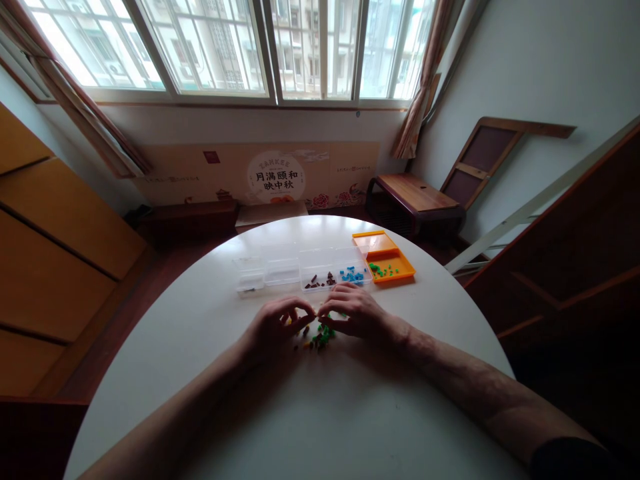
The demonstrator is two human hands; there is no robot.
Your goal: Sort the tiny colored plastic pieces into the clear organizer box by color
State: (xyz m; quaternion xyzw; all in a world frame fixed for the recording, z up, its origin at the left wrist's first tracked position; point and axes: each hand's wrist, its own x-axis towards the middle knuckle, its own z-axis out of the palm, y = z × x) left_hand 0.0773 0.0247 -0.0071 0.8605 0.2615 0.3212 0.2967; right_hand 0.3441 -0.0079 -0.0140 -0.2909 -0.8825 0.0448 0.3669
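Observation:
Over a loose pile of small green, brown and yellow building bricks (324, 335), my two hands meet fingertip to fingertip. My left hand (273, 325) is closed in a pinch at the left of the pile. From the right, my right hand (361, 313) pinches at the same spot and covers part of the bricks. Something tiny may be between the fingertips, too small to name. Just beyond my hands, a clear plastic box (306, 267) holds brown pieces (313, 283) and blue pieces (353, 275). Green pieces (384, 271) lie in an orange tray (412, 273) beside it.
More clear plastic containers (281, 272) stand left of the brown pieces. All this rests on a round white table (200, 373). Behind the table are a wooden stool (415, 193) and a printed panel (225, 177) under the window. A brown wooden panel (565, 280) leans at the right.

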